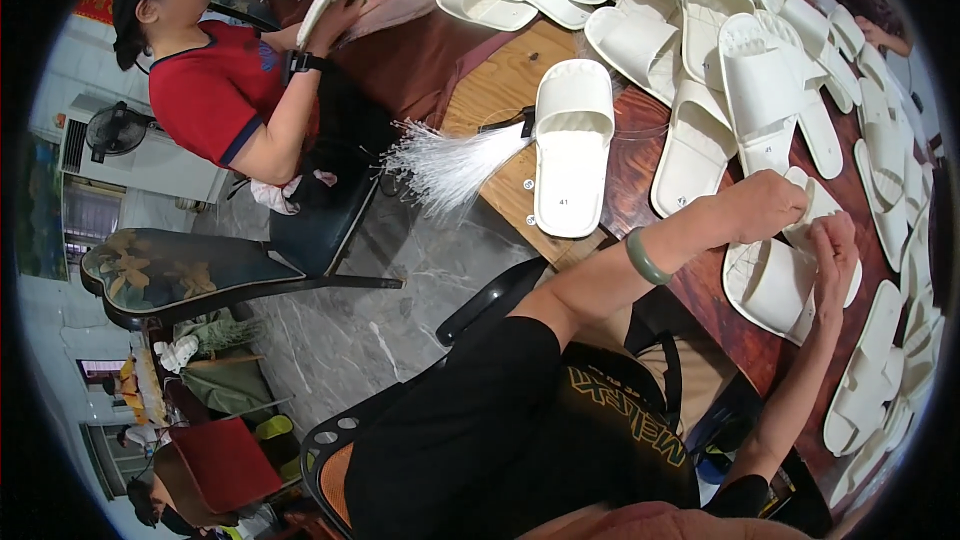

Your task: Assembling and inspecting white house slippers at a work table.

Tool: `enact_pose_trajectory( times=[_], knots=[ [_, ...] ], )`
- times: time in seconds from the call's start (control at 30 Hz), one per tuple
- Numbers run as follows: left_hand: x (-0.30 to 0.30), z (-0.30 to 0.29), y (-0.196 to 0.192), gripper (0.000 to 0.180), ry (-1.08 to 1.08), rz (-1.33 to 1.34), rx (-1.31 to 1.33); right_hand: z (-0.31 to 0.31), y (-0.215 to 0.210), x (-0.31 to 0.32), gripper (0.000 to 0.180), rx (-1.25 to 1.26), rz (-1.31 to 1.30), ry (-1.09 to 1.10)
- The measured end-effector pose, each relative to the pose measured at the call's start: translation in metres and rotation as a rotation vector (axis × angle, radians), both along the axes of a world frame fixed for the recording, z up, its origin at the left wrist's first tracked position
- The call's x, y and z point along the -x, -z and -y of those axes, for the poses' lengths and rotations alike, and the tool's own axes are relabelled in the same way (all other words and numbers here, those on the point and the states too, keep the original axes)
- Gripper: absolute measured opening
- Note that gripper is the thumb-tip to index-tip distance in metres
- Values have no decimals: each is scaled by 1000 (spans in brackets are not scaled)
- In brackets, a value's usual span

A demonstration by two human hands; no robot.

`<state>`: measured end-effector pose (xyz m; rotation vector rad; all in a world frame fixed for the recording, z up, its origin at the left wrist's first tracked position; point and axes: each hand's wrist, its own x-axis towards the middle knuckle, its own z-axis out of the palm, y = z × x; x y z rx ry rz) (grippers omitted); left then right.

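My left hand (772,206), with a green bangle (647,258) on its wrist, is closed above a pair of white slippers at the table's near edge. Close beside it on the right is my right hand (833,248), its fingers bent and pressed together over the same pair. What the fingers hold, if anything, is too small or hidden to name. The nearer white slipper (765,285) lies under both hands; the other slipper (818,202) is partly covered by them. To the left, a single white slipper (572,180) rests beside a bundle of thin white plastic strings (440,165).
Many white slippers (690,140) are heaped over the dark red wooden table (640,140). A lighter wooden board (505,75) forms its left part. Across from me, a person in a red shirt (210,90) holds a clear plastic bag. A chair (200,270) stands left.
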<state>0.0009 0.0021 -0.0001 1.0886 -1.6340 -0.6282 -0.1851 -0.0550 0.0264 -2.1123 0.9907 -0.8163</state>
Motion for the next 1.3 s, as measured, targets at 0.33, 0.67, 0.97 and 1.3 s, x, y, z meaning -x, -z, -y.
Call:
enact_pose_trajectory(
  times=[0.33, 0.67, 0.97, 1.3],
  knots=[
    [0, 3, 1, 21, -1, -62, -12, -4, -5, -2, 18, 31, -35, -101],
    [0, -1, -1, 21, 9, -84, 4, -4, 2, -7, 17, 82, -90, -50],
    [2, 2, -3, 20, 12, -50, 16, 2, 8, -1, 15, 276, -98, -25],
    [3, -3, -6, 21, 25, -44, -3, 1, 1, 1, 13, 32, -105, 91]
  ],
)
